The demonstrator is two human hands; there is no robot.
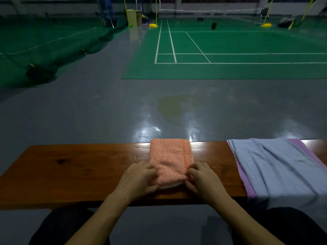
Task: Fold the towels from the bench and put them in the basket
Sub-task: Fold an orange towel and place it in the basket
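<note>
An orange patterned towel [170, 156] lies folded into a narrow rectangle across the middle of the wooden bench [85, 167]. My left hand [139, 177] grips its near left corner with curled fingers. My right hand [201, 179] pinches the near right corner. A light blue towel [276, 163] with purple edging is spread flat over the right end of the bench and hangs over the front edge. No basket is in view.
The bench's left half shows bare wood. Beyond it stretches a shiny grey floor [106, 112] and a green badminton court [230, 50] with nets and yellow post bases. My dark-clothed knees sit below the bench's near edge.
</note>
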